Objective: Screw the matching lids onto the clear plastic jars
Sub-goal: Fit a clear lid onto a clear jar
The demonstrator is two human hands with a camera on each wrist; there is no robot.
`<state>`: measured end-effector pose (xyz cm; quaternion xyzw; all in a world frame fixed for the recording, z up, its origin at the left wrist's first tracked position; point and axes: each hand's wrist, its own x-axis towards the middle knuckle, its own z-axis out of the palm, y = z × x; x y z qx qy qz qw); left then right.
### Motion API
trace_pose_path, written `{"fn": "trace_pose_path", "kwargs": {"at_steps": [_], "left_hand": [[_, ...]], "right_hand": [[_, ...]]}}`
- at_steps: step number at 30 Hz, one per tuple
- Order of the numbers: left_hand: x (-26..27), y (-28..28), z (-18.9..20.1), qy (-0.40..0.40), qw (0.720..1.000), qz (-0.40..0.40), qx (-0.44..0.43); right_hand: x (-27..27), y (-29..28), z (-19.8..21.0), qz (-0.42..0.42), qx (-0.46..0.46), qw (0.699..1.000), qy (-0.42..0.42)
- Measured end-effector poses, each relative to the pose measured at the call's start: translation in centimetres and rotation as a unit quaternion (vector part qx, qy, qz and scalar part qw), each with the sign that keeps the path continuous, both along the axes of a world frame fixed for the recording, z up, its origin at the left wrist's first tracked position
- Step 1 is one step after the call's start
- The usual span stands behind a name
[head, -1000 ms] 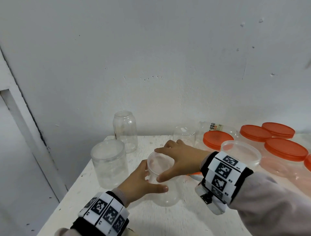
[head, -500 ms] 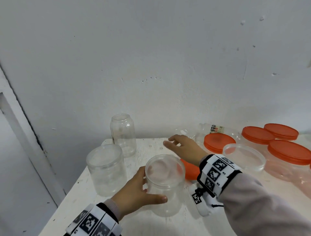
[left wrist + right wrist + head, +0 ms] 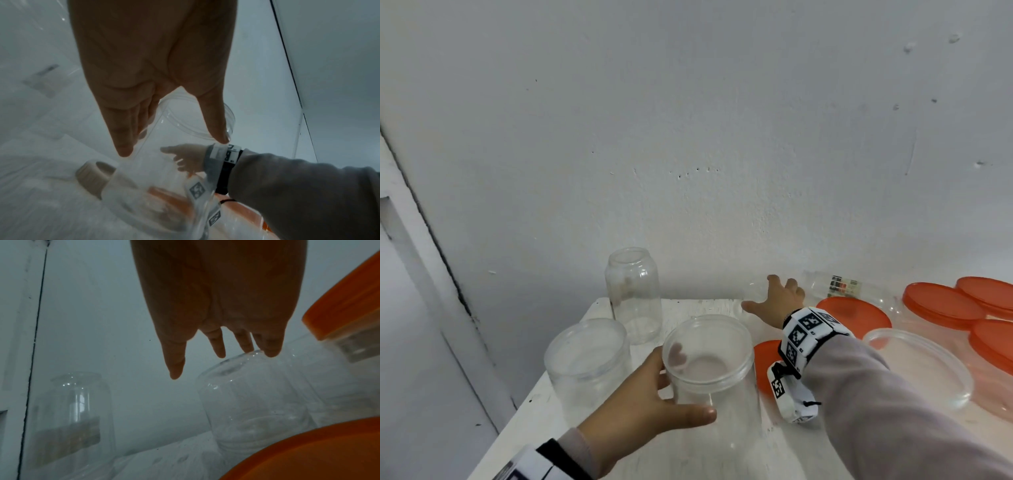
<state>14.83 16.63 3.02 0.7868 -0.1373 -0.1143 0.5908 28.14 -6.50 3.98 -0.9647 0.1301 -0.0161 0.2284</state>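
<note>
A wide clear jar (image 3: pixel 717 387) with a clear rimmed top stands at the middle of the white table (image 3: pixel 722 455). My left hand (image 3: pixel 685 389) grips its side, thumb in front and fingers behind; the left wrist view shows that hand (image 3: pixel 172 146) round the jar (image 3: pixel 164 186). My right hand (image 3: pixel 767 294) reaches to the back by the wall, fingers straight and spread. In the right wrist view this hand (image 3: pixel 222 365) touches the top of a small open clear jar (image 3: pixel 252 394) with its fingertips. A loose orange lid (image 3: pixel 765 363) lies flat beside the held jar.
At the left stand a clear capped jar (image 3: pixel 585 363) and a tall open jar (image 3: pixel 633 294). A wide clear tub (image 3: pixel 917 366) and several orange-lidded jars (image 3: pixel 941 305) fill the right side. A labelled bottle (image 3: pixel 842 286) lies by the wall. The table's left edge is close.
My right hand has left the top of the held jar and moved back toward the wall to the small jar. The left hand keeps its grip.
</note>
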Motion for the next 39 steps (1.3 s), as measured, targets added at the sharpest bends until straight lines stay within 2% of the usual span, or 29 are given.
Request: {"fn": "trace_pose_path", "kwargs": {"at_steps": [6,11,15,18,23,31,34,37,39], "left_hand": [[2.3,-1.0,1.3,-0.025,0.998,0.061,-0.022],[5.3,-3.2,1.1,-0.039,0.993,0.105,-0.027],[8.4,-4.9,0.4,-0.067,0.985,0.16,0.012],[10.4,-6.0,-0.2,-0.063,0.979,0.19,0.045],[12.4,-7.3,-1.1,-0.056,0.976,0.195,0.084],[12.0,-7.8,-0.9,0.008,0.959,0.19,0.209],[10.5,-7.9,-0.4,0.046,0.932,0.159,0.322],[8.5,-8.2,-0.8,0.03,0.884,0.115,0.452],[7.4,-8.3,-1.4,0.022,0.86,0.075,0.504]], "right_hand": [[0.8,-0.3,0.7,-0.02,0.0,0.999,0.045],[0.1,-0.4,1.6,-0.039,0.006,0.999,0.026],[-1.2,-0.9,2.5,-0.076,0.07,0.993,-0.048],[-2.5,-1.4,3.2,-0.068,0.117,0.985,-0.104],[-5.0,-2.1,4.4,-0.053,0.105,0.983,-0.143],[-7.8,-2.6,5.0,-0.022,0.073,0.983,-0.166],[-8.8,-2.7,4.6,-0.007,0.092,0.982,-0.165],[-9.8,-2.5,4.1,0.019,0.097,0.985,-0.14],[-10.4,-2.3,3.9,0.041,0.083,0.987,-0.133]]}}
